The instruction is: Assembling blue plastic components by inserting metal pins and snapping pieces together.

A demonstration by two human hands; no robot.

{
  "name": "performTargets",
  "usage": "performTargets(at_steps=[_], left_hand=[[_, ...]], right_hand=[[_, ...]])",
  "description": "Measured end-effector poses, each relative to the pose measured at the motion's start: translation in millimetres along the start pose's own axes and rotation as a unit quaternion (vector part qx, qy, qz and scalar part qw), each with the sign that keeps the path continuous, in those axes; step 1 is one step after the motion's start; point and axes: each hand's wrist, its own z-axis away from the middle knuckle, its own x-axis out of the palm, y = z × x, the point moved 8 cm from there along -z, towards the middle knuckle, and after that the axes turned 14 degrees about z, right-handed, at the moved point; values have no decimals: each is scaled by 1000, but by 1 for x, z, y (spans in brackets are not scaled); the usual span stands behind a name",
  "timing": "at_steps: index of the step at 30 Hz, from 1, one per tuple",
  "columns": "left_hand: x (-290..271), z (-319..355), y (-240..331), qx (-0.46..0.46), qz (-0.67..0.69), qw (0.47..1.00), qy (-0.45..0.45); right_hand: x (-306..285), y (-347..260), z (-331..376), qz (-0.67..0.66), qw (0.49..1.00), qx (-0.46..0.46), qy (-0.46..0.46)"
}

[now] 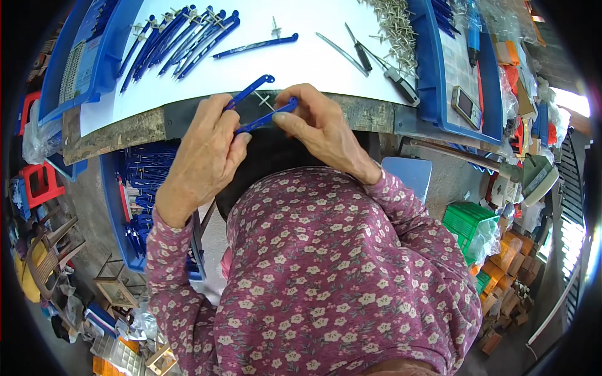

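In front of the table edge I hold two slim blue plastic strips with rounded ends. My left hand [207,147] is closed around the near ends of the upper blue strip [254,89] and the lower blue strip [260,121]. My right hand [323,125] pinches the rounded far end of the lower strip between thumb and fingers. Between the two strips sits a small cross-shaped metal pin [265,101], close to my right fingertips. Whether it is fixed to the lower strip, I cannot tell.
On the white tabletop lie a pile of blue strips with pins [182,41], a single strip [256,46], tweezers [342,53], a screwdriver [400,84] and heaped metal pins [398,37]. Blue trays [433,81] flank them. A blue crate [116,213] stands below at left.
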Motion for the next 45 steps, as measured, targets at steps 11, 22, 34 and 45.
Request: performTargets(at_steps=[11,22,34,45], left_hand=[[4,-2,-8,87,-206,973,-63],[-10,10,-22,19,-176,981,83],[-6,7,-14,61,-149,984,70],[-7,7,-15,67,-143,984,81]], right_hand=[[3,-29,-22,283,931,-232,-2],[6,-37,-20,364,900,-241,-1],[1,-33,-4,387,900,-201,10],[-1,-26,4,392,900,-178,63]])
